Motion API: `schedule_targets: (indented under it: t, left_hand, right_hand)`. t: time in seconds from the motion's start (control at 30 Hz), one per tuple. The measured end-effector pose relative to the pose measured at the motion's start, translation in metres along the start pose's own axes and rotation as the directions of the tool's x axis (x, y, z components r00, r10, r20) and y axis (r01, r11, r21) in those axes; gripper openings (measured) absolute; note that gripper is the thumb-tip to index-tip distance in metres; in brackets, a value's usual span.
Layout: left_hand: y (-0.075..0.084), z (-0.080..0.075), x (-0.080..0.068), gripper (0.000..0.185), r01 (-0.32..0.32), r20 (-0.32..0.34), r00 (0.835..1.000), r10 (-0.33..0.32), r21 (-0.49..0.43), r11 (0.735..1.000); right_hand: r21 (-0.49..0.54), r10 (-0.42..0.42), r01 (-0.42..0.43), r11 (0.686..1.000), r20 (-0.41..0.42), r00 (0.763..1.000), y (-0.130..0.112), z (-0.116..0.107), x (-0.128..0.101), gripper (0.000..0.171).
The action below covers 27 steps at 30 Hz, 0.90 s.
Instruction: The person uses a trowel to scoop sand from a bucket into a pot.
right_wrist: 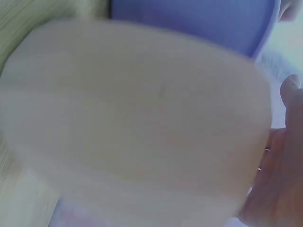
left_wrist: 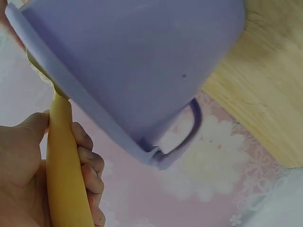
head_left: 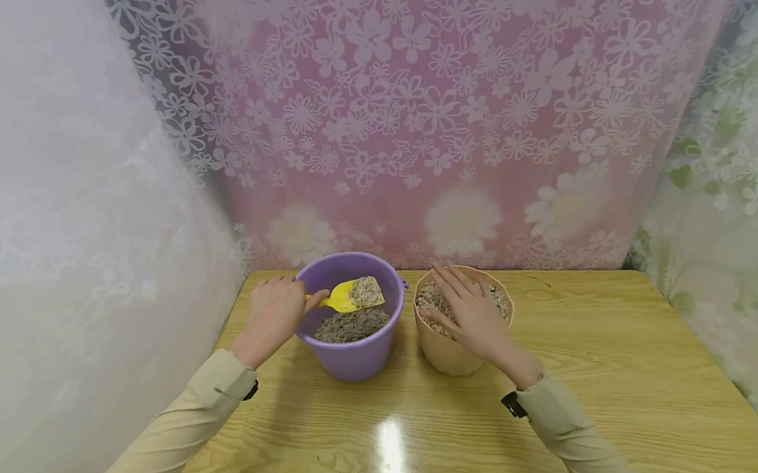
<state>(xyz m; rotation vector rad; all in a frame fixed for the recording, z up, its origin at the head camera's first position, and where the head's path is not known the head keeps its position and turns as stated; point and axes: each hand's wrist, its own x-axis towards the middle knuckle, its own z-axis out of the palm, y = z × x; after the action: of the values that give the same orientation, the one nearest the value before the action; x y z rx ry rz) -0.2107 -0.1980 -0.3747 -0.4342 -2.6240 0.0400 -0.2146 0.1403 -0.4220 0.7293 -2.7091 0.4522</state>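
Observation:
My left hand (head_left: pixel 277 307) grips the yellow handle of a small shovel (left_wrist: pixel 66 161). The shovel's blade (head_left: pixel 340 297) carries a heap of pale, grainy material and hangs over the mouth of a purple bucket (head_left: pixel 360 362). Inside the bucket lies darker grey-brown, sand-like material (head_left: pixel 351 326). My right hand (head_left: pixel 476 318) lies with fingers straight over the top of a beige pot (head_left: pixel 446 354), its fingertips near the far rim. The pot is filled close to the rim with pale, coarse grains (head_left: pixel 435 298), partly hidden by the hand.
Both containers stand side by side on a wooden table (head_left: pixel 591 354), near its back edge. A pink floral cloth (head_left: pixel 375 158) hangs behind the table, with pale cloth on the left and green-patterned cloth on the right. The bucket's handle (left_wrist: pixel 196 123) hangs at its side.

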Motion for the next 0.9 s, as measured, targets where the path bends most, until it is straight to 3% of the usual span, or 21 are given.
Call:
schedule_targets:
  t: [0.27,0.5,0.9]
  left_hand:
    - [0.018,-0.01,0.025,0.062,0.002,0.052,0.999,-0.004,0.036,0.999]
    - [0.045,-0.021,0.05,0.062,-0.038,0.086,0.996,0.037,0.014,0.999]
    - [0.093,-0.008,0.09,0.059,-0.121,0.181,0.975,0.126,-0.041,0.992]
  right_hand:
    - [0.037,0.135,-0.137,0.99,0.051,0.99,0.046,-0.017,-0.03,0.079]
    - [0.017,0.193,-0.195,0.981,0.074,0.978,0.067,-0.022,-0.048,0.082]
    - [0.021,0.206,-0.209,0.978,0.087,0.975,0.081,-0.016,-0.065,0.078]
